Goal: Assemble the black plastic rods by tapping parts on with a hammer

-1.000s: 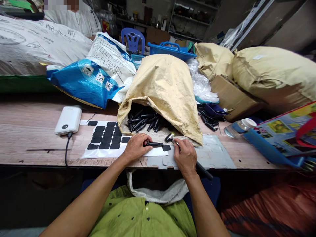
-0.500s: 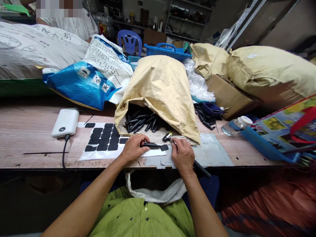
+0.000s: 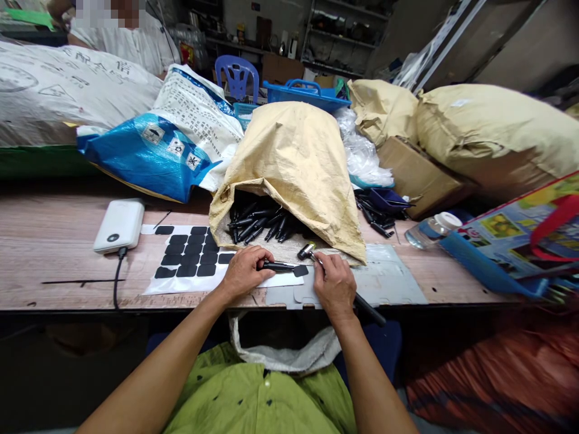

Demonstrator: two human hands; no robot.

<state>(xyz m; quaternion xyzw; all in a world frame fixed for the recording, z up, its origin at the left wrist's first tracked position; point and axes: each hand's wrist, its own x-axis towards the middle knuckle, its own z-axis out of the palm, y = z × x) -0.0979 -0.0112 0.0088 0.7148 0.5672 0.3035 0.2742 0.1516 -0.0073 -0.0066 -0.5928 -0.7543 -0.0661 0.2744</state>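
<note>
My left hand (image 3: 246, 269) is closed around a slim black pen-like piece (image 3: 278, 266), which points right. Its tip meets a small black patch (image 3: 301, 270) at the edge of a grey sheet (image 3: 384, 277). In my right hand (image 3: 335, 282) is a small hammer (image 3: 306, 251), gripped by its neck. The metal head shows just above the patch, and the black handle sticks out behind the wrist. To the left lies a white backing sheet (image 3: 156, 288) with rows of black rounded patches (image 3: 193, 248). Several more black pieces (image 3: 257, 224) lie in the mouth of a yellow sack (image 3: 294, 141).
A white power bank (image 3: 119, 224) with a cable is on the left. Beyond it lies a blue and white sack (image 3: 154, 147). A jar (image 3: 433, 230) and a blue tray (image 3: 493, 265) stand at the right. A person in white (image 3: 126, 45) is at the far left.
Both hands and what they hold look almost unmoved. The view has shifted very slightly, and the person at the far left has moved a little.
</note>
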